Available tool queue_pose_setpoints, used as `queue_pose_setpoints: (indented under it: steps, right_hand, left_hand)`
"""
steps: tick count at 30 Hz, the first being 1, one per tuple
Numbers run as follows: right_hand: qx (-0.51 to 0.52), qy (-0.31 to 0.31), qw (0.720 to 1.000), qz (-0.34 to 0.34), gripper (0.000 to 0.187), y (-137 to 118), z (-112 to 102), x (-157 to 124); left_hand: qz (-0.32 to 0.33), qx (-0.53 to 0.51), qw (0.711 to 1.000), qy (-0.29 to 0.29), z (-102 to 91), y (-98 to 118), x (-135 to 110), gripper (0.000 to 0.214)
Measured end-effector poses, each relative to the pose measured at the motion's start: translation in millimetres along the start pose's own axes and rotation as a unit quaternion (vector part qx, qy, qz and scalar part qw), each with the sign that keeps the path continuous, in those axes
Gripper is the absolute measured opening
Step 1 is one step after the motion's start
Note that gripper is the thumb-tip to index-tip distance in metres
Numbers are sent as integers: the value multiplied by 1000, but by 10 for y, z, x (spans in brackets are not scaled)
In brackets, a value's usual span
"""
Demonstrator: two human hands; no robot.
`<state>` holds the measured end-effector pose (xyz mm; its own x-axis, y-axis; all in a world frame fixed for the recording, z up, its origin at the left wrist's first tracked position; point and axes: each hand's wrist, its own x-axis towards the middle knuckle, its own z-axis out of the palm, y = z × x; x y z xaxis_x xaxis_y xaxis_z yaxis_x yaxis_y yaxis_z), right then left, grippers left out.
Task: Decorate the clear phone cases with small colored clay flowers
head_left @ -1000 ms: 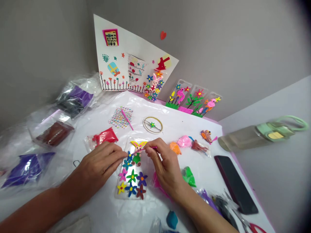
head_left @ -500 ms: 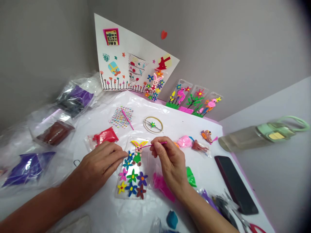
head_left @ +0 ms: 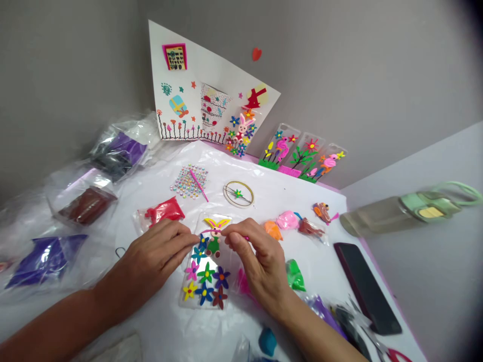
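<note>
In my right hand (head_left: 260, 261) a thin pink modelling tool (head_left: 212, 231) is pinched between thumb and fingers. Its front end lies across the face of a clay rabbit (head_left: 213, 245) with yellow ears and green clothes. The rabbit sits on a clear phone case (head_left: 195, 304) that lies flat, with several coloured clay flowers (head_left: 206, 273) below it. My left hand (head_left: 158, 251) lies at the case's left edge, fingers stretched out together, tips by a blue flower (head_left: 203, 241). Its thumb is hidden.
Red clay (head_left: 166, 211), orange clay (head_left: 272, 230) and green clay (head_left: 295, 275) lie around the case. Rhinestones (head_left: 186, 182) and a hoop (head_left: 238, 193) are behind it. A phone (head_left: 367, 287), scissors (head_left: 372, 329) and a bottle (head_left: 400, 211) are at right. Decorated cases (head_left: 304, 153) lean at the back.
My right hand has moved slightly left, carrying the pink tool further over the rabbit's face. More of the orange clay shows behind it. The left hand stays in place.
</note>
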<state>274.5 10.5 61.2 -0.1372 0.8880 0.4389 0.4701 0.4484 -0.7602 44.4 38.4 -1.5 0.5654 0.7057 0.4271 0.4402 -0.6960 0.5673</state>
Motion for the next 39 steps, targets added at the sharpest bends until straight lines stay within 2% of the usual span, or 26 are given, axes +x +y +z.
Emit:
queue_pose_setpoints:
  steps: [5,10,17,32,39]
  right_hand:
    - [3,-5,1000,-9,13,56,37,-29]
    - [-28,-16,999,-32,22,94,47,-58]
    - [-74,-24,995,-59,10,78,34,-61]
    - [-87,-72,989,-99,17,62,38,-81]
    - [-95,-96,987,-90,18,61,41,-90]
  left_hand:
    - [-7,1,1000,2,-8,5,-8,20]
    - [-5,1,1000,-4,3,5,-11,19]
    - [-3,-1,1000,-10,2,0,-9,18]
    - [-6,-2,1000,-8,14,-7,-6,17]
    - [-8,-3,1000,0,1,4,-9,17]
